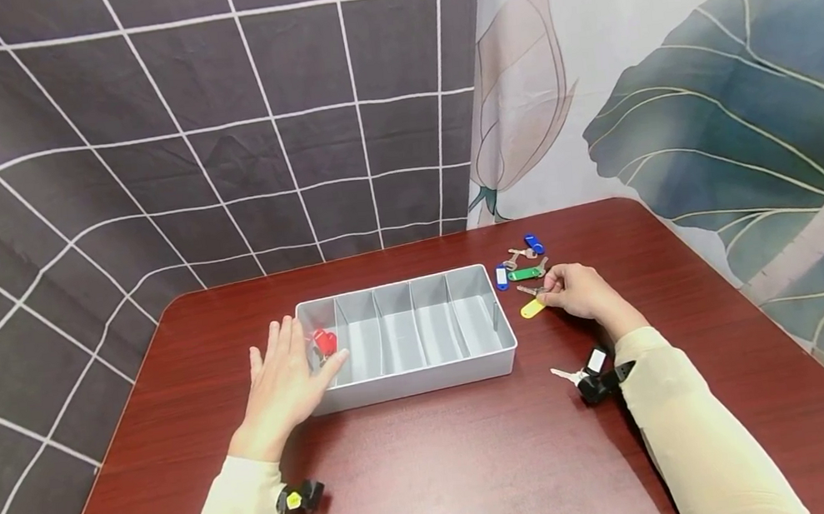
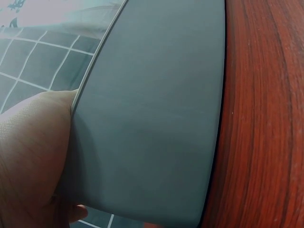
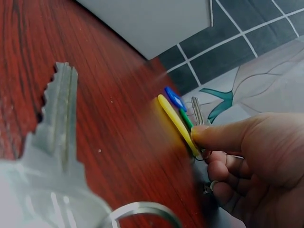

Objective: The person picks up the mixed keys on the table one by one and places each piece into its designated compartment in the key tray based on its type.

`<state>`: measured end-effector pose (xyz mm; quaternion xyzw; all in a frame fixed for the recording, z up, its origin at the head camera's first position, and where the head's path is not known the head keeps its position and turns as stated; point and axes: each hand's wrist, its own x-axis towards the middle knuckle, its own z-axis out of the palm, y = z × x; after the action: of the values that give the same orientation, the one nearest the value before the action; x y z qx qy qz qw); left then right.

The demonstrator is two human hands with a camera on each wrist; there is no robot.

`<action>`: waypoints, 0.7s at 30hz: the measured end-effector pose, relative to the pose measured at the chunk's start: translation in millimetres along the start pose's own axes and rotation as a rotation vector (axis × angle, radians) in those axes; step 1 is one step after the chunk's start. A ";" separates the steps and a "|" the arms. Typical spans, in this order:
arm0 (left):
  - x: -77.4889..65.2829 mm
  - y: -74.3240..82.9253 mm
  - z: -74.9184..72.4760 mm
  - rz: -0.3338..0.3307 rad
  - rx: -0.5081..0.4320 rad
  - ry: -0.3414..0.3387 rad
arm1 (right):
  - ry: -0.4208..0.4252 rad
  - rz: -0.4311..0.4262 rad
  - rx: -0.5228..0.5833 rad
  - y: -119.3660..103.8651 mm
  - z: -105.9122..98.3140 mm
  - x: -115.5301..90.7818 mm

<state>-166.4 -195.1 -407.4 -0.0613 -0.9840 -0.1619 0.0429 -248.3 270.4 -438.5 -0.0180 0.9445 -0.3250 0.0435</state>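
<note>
My right hand (image 1: 580, 291) pinches a key with a yellow tag (image 1: 533, 308) between thumb and fingertips, just right of the tray. In the right wrist view the yellow tag (image 3: 175, 121) hangs from a ring beside the thumb, and the key's blade points up. My left hand (image 1: 283, 381) rests at the left end of the grey divided tray (image 1: 417, 380), fingers straight, thumb reaching over the front rim. Red key tags (image 1: 325, 341) lie in the leftmost compartment. Close behind the right hand are a green-tagged key (image 1: 524, 274) and blue tags (image 1: 535, 244) with keys.
A key with a black tag (image 1: 595, 362) lies on the reddish-brown table (image 1: 435, 472) near the right wrist; its blade looms large in the right wrist view. Behind the table hang a dark grid-patterned curtain (image 1: 222, 168) and a pale leaf-printed one (image 1: 729, 115).
</note>
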 end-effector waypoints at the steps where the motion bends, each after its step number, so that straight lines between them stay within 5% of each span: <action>1: -0.1 0.0 0.1 0.000 -0.001 0.000 | -0.003 -0.002 0.008 -0.1 0.0 -0.1; 11: -0.1 -0.4 0.5 0.003 -0.006 -0.001 | 0.002 -0.034 0.092 -1.1 -0.2 -0.4; 21: 0.1 0.7 -0.1 -0.001 -0.016 -0.010 | -0.030 -0.025 0.060 0.0 -1.6 -0.2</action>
<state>-166.4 -194.5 -407.1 -0.0619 -0.9829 -0.1693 0.0375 -248.3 271.4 -437.3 -0.0332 0.9333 -0.3536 0.0541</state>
